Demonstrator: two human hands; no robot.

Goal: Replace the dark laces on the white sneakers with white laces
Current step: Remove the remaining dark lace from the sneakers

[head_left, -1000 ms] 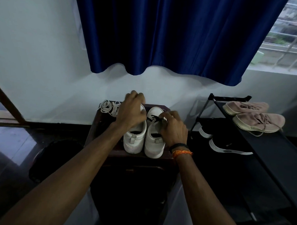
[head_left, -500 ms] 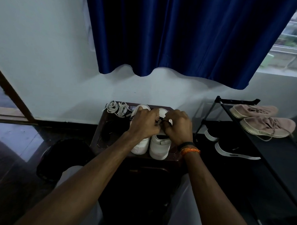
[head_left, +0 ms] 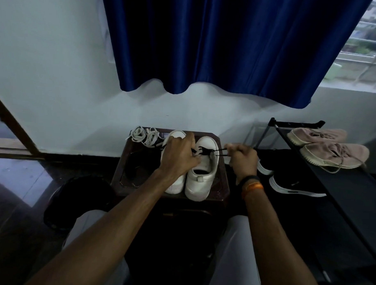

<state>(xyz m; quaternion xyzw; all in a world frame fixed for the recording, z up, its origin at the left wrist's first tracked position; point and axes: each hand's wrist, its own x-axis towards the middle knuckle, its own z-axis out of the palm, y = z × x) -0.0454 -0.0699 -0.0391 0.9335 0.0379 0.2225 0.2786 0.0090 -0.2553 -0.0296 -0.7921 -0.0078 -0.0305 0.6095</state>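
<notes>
While our left hand (head_left: 179,156) curls its fingers around the dark lace (head_left: 206,152) over the right sneaker (head_left: 202,170) on the stool (head_left: 220,186), our right hand (head_left: 242,157) pinches the lace's ends, drawn out sideways.

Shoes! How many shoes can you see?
6. Two white sneakers on the small dark table, two pink shoes atop the black rack, two black shoes on its lower shelf. More may be hidden.

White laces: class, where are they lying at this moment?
In the head view, the white laces lie bundled at the stool's far left corner, beside the left white sneaker, near the wall.
</notes>
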